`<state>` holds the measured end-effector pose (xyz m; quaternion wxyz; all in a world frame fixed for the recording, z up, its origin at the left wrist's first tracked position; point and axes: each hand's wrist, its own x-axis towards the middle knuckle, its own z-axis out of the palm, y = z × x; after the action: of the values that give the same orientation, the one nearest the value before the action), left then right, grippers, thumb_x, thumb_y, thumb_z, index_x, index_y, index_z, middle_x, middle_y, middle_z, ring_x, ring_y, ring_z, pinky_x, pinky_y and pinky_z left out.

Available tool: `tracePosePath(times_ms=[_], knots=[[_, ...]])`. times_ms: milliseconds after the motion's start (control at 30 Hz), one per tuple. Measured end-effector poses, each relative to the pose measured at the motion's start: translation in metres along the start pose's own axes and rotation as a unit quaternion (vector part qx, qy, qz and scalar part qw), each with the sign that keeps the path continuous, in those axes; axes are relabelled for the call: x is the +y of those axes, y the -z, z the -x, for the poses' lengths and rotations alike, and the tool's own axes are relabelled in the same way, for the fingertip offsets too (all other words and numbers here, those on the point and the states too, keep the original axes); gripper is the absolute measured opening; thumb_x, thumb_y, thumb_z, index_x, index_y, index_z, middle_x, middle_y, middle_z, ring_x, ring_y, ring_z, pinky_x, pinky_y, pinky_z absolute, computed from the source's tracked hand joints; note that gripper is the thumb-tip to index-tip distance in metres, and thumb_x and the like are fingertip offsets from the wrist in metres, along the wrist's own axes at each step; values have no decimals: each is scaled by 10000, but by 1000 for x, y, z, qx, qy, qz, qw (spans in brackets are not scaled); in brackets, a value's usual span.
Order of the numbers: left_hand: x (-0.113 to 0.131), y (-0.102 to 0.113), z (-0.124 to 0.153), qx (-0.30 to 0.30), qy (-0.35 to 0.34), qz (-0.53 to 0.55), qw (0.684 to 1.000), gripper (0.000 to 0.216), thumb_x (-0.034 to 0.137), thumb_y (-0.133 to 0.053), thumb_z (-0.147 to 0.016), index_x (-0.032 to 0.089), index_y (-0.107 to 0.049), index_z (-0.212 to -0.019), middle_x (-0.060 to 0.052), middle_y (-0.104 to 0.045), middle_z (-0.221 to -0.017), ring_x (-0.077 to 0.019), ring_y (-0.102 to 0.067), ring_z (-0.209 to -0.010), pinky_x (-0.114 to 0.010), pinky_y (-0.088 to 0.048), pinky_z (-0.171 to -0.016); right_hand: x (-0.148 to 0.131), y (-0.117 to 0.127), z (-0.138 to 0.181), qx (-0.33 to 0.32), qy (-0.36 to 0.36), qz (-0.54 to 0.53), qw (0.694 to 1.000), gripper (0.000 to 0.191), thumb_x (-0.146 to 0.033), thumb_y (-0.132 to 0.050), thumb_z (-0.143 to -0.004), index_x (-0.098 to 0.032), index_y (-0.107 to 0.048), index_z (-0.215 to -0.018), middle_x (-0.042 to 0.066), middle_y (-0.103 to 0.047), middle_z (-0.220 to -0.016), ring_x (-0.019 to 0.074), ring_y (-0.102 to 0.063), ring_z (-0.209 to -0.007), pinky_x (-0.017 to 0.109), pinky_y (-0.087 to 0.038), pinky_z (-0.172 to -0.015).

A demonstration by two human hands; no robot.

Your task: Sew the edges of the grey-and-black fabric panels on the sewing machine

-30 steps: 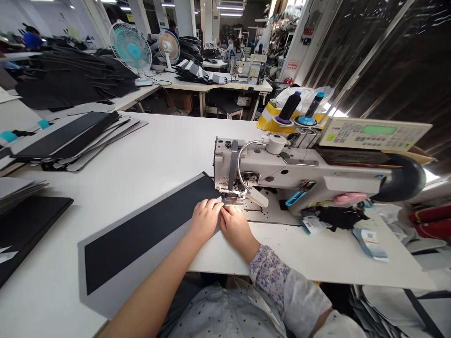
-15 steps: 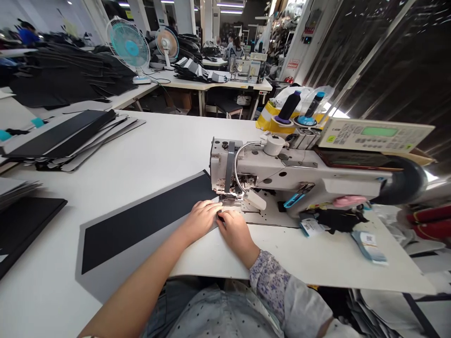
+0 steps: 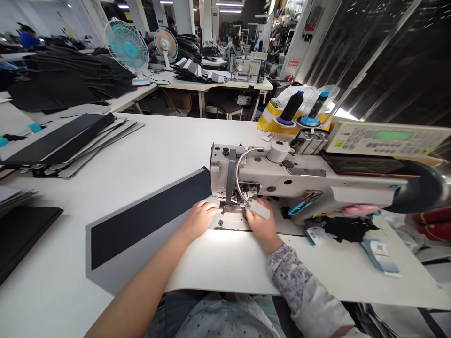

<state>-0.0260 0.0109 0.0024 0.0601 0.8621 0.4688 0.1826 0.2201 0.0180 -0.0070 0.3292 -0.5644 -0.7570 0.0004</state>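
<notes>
A long black panel with a grey border lies slantwise on the white table, its far end beside the sewing machine head. My left hand rests on the panel's near right edge, fingers stretched out flat towards the presser foot. My right hand is just right of the needle area, over the metal bed plate. A small lamp head on a bendable metal neck covers part of its fingers, so what they hold, if anything, is hidden.
Stacked black and grey panels lie at the left. Thread cones and a control panel stand behind the machine. Blue-handled snips are on the machine arm; labels lie at the right. Fans stand farther back.
My right hand has left my left hand's side and moved right, past the needle area to behind the lamp. My left hand has stayed near the presser foot. The view has shifted slightly.
</notes>
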Motion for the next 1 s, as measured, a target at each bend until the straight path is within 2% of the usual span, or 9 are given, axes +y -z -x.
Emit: tracePosePath(times_ms=[67, 167, 267, 500, 633, 767, 833, 900, 1000], knots=[[-3, 0, -5, 1, 4, 4, 1000, 447, 40, -406, -833, 284, -690, -1077, -18, -666, -1075, -169, -566, -1001, -336, -459, -914, 27, 1, -8, 16, -32, 67, 997, 211, -210, -491, -885, -147, -656, -1001, 139, -655, -1023, 272, -569, -1011, 421, -432, -923], [-6, -2, -14, 2, 14, 7, 1000, 410, 43, -407, -837, 272, -709, -995, -17, -681, -994, -174, -574, -958, -338, -463, -885, 55, -5, -17, -2, -71, 119, 990, 285, -226, -492, -877, -120, -629, -1104, 180, -626, -1149, 315, -526, -1117, 464, -393, -984], [-9, -4, -21, 9, 26, 2, 1000, 389, 35, -412, -827, 264, -707, -935, -12, -691, -958, -184, -579, -953, -343, -469, -868, 64, -12, -20, -21, -44, 97, 994, 323, -205, -441, -895, -142, -609, -1163, 150, -622, -1194, 290, -534, -1129, 428, -394, -997], [-12, -8, -27, 31, 42, -10, 999, 346, 21, -441, -795, 240, -695, -884, -23, -693, -971, -208, -584, -958, -354, -474, -859, 52, -7, -15, -18, -37, 93, 995, 247, -265, -462, -918, -175, -687, -965, 112, -661, -956, 259, -577, -940, 364, -445, -837], [-7, -8, -26, 36, 49, -27, 998, 335, 35, -447, -801, 246, -694, -885, -23, -692, -950, -205, -580, -930, -341, -465, -844, 48, 0, -13, 18, -42, 78, 996, 275, -267, -436, -937, -184, -691, -994, 103, -633, -922, 234, -563, -881, 339, -443, -798], [1, -5, -18, 75, 121, -93, 985, 259, 126, -468, -843, 220, -683, -953, -72, -663, -974, -233, -564, -935, -361, -450, -829, 46, 6, -6, 73, -37, 67, 994, 256, -251, -438, -931, -185, -684, -936, 105, -613, -884, 248, -545, -918, 361, -440, -831], [5, -2, -11, 70, 138, -117, 981, 248, 174, -458, -869, 205, -671, -994, -91, -643, -987, -243, -551, -937, -367, -444, -823, 42, 6, 0, 80, -34, 53, 995, 237, -196, -425, -915, -168, -661, -920, 112, -626, -907, 249, -552, -931, 367, -443, -831], [8, 3, -4, 45, 118, -130, 983, 270, 205, -439, -892, 209, -660, -1047, -94, -625, -990, -239, -538, -924, -361, -440, -816, 34, 5, 8, 58, -40, 53, 996, 236, -145, -407, -897, -143, -640, -936, 117, -640, -883, 242, -572, -868, 361, -449, -791], [15, 10, 7, 6, 76, -152, 986, 346, 226, -415, -917, 261, -614, -1199, -85, -599, -956, -220, -524, -861, -337, -431, -770, 21, 3, 19, -18, -20, 82, 996, 234, -162, -400, -912, -146, -633, -901, 99, -636, -770, 234, -575, -740, 353, -443, -724]])
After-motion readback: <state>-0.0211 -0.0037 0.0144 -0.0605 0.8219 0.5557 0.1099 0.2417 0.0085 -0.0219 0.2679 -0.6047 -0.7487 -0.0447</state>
